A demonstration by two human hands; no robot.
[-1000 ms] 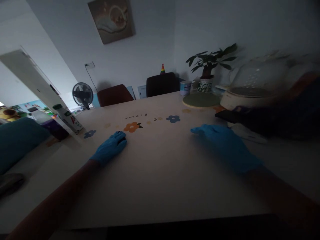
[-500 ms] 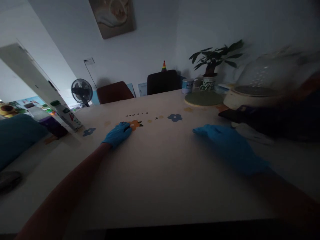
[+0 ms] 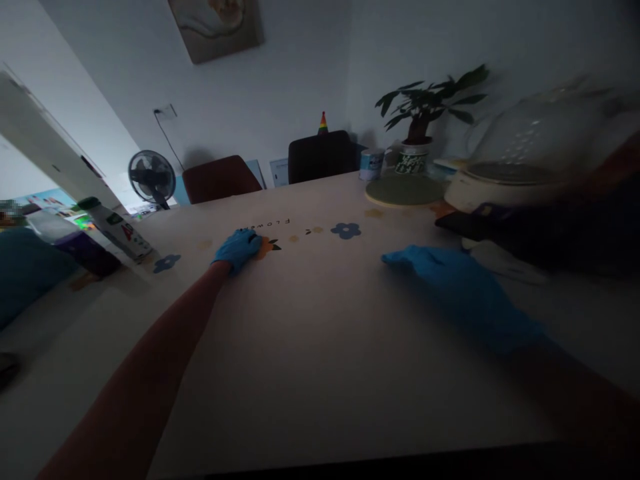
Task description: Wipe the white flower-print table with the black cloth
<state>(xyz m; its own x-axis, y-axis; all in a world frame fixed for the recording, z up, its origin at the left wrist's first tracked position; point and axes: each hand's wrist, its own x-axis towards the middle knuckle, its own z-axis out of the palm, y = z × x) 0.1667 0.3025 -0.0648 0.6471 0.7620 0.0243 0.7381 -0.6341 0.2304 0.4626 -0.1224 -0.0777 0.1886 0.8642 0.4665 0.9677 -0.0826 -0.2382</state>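
Observation:
My left hand (image 3: 239,250), in a blue glove, rests palm down on the white table (image 3: 300,347). Its fingers lie over the edge of a printed orange flower (image 3: 265,249), and a small dark patch shows by the fingertips. I cannot make out anything held there. On the right, my right hand (image 3: 450,283), also gloved in blue, is stretched out low over the tabletop. The fingers point left and nothing shows in them. Nearest to it is a pale, flat item (image 3: 507,261), partly in shadow, beside a dark object (image 3: 457,228).
A white bottle with a green cap (image 3: 117,230) and a purple-and-clear container (image 3: 83,247) stand left, by a person in teal (image 3: 35,273). Toward the back right are a round green mat (image 3: 405,190), a can (image 3: 371,165), a potted plant (image 3: 417,123) and a glass-topped pot (image 3: 520,160).
The view has shifted slightly, so the background sits a little higher and further left. My left hand has slid slightly forward on the table; my right hand has hardly moved.

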